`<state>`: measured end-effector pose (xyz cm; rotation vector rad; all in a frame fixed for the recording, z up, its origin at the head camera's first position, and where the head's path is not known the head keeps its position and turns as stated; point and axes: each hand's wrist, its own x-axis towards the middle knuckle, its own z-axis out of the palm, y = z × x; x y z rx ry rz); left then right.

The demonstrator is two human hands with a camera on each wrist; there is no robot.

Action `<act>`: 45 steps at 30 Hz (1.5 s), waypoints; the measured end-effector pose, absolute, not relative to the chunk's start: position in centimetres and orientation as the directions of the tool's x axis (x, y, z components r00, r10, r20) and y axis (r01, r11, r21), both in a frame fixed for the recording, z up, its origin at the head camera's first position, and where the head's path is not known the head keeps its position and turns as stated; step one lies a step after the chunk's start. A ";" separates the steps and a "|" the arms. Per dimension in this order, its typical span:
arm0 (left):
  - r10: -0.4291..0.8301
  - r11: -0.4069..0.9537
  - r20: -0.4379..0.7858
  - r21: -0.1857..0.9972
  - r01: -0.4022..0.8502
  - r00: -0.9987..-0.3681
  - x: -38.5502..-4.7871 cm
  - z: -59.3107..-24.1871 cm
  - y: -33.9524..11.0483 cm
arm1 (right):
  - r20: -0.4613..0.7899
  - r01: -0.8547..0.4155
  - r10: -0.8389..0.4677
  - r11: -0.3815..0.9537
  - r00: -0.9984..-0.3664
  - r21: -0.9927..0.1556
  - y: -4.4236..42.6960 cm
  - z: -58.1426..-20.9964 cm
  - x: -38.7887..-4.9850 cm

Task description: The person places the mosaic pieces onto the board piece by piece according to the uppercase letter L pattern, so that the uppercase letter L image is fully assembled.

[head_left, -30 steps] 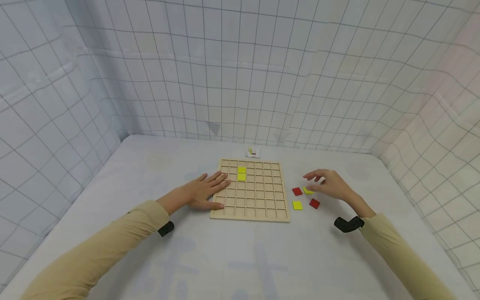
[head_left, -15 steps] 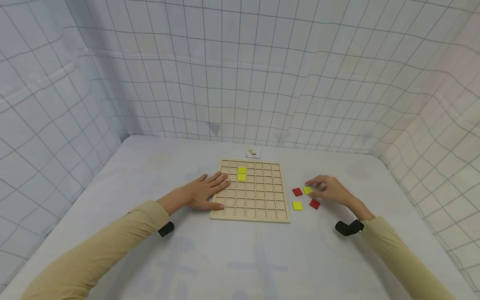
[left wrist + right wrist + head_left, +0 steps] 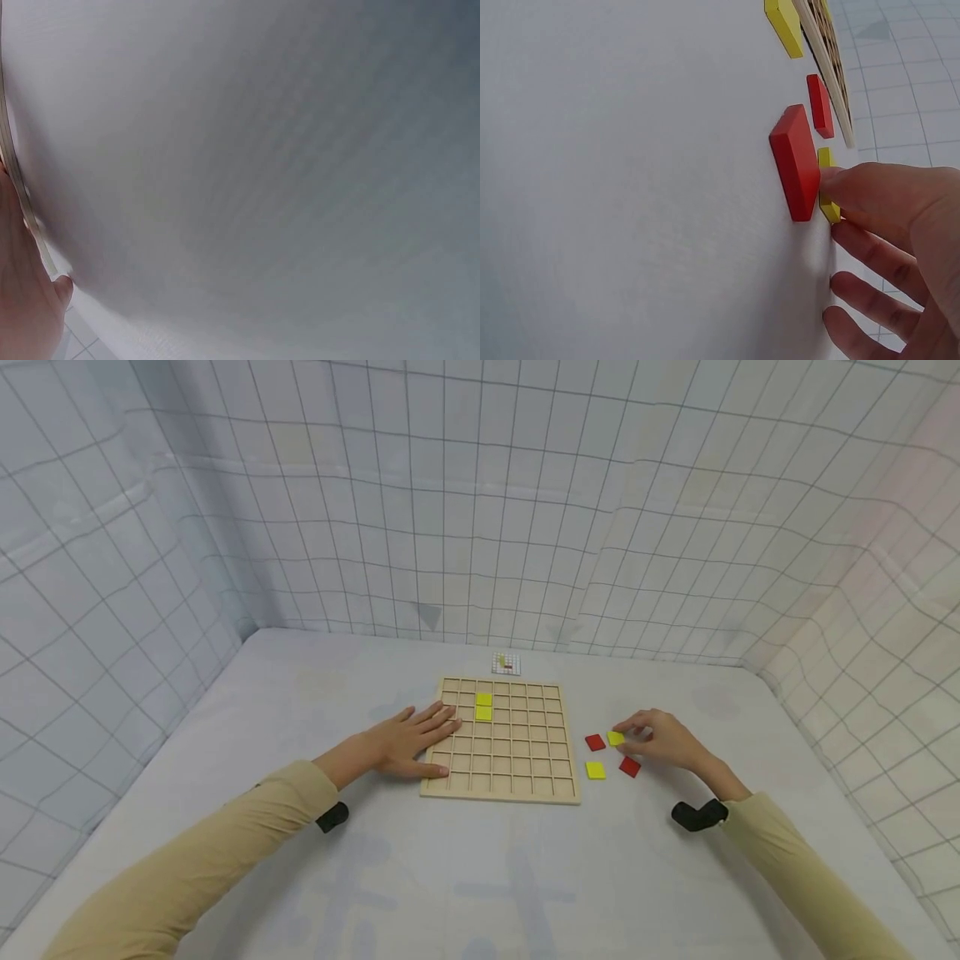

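The right hand [image 3: 664, 741] keeps its grip on a square yellow tile [image 3: 616, 738], thumb and forefinger pinching its edges, at three o'clock from the pale wooden grid board [image 3: 500, 797]. A second ago these fingers arched above the tile, partly hiding it; now they are lower and its top shows between them. From the pinched tile, a square red tile [image 3: 595, 742] lies at nine o'clock, another red tile [image 3: 630, 767] at five, a loose yellow tile [image 3: 596, 770] at seven, all on the white tabletop [image 3: 480, 852]. The left hand [image 3: 405, 747], unmoved, rests flat, fingers spread over the board's nine o'clock edge. Two seated yellow tiles [image 3: 483, 713] occupy neighbouring cells at eleven o'clock. Beyond the board's twelve o'clock edge, a small white card [image 3: 506, 664] bears a printed grid with coloured marks, too small to read.
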<state>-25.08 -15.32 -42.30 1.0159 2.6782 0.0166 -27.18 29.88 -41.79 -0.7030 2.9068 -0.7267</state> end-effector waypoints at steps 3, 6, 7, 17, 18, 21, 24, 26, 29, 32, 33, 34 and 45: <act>0.659 0.748 -0.248 0.113 0.654 -0.710 -25.1 -42.2 -15.3 | 0.044 -0.407 -0.434 0.799 -0.900 -0.442 29.8 -41.8 -27.2; 0.668 0.741 -0.243 0.123 0.660 -0.704 -25.0 -42.1 -15.3 | 0.053 -0.404 -0.421 0.816 -0.905 -0.414 29.6 -41.9 -27.1; 0.671 0.739 -0.240 0.131 0.661 -0.702 -24.9 -42.0 -15.2 | 0.057 -0.399 -0.413 0.822 -0.909 -0.406 29.5 -42.0 -27.1; 0.652 0.754 -0.256 0.121 0.646 -0.713 -24.6 -41.7 -15.1 | 0.134 -0.379 -0.355 0.848 -0.925 -0.371 28.2 -41.8 -26.9; 0.654 0.752 -0.253 0.123 0.647 -0.713 -24.7 -41.8 -15.1 | 0.140 -0.378 -0.351 0.847 -0.926 -0.374 28.0 -41.8 -26.9; 0.652 0.754 -0.256 0.115 0.647 -0.714 -24.8 -42.0 -15.2 | 0.144 -0.366 -0.337 0.845 -0.931 -0.390 27.3 -41.5 -27.0; 0.659 0.749 -0.247 0.130 0.649 -0.711 -24.7 -41.9 -15.1 | 0.157 -0.373 -0.338 0.839 -0.928 -0.397 26.6 -41.2 -27.1; 0.660 0.749 -0.247 0.136 0.649 -0.709 -24.6 -41.8 -15.1 | 0.173 -0.390 -0.349 0.830 -0.921 -0.398 26.1 -41.0 -27.2; 0.659 0.750 -0.252 0.137 0.648 -0.709 -24.6 -41.5 -15.0 | 0.197 -0.416 -0.366 0.817 -0.909 -0.399 25.3 -40.9 -27.2; 0.656 0.751 -0.255 0.128 0.648 -0.710 -24.5 -41.5 -15.1 | 0.212 -0.434 -0.380 0.805 -0.901 -0.404 24.5 -40.9 -27.3; 0.654 0.752 -0.258 0.123 0.647 -0.711 -24.5 -41.5 -15.1 | 0.214 -0.437 -0.382 0.802 -0.899 -0.408 24.1 -40.9 -27.3; 0.655 0.752 -0.258 0.124 0.648 -0.711 -24.5 -41.6 -15.0 | 0.215 -0.440 -0.384 0.799 -0.898 -0.411 23.8 -40.9 -27.3; 0.654 0.751 -0.267 0.112 0.651 -0.708 -24.5 -41.5 -15.0 | 0.208 -0.469 -0.422 0.754 -0.882 -0.460 20.0 -40.8 -27.4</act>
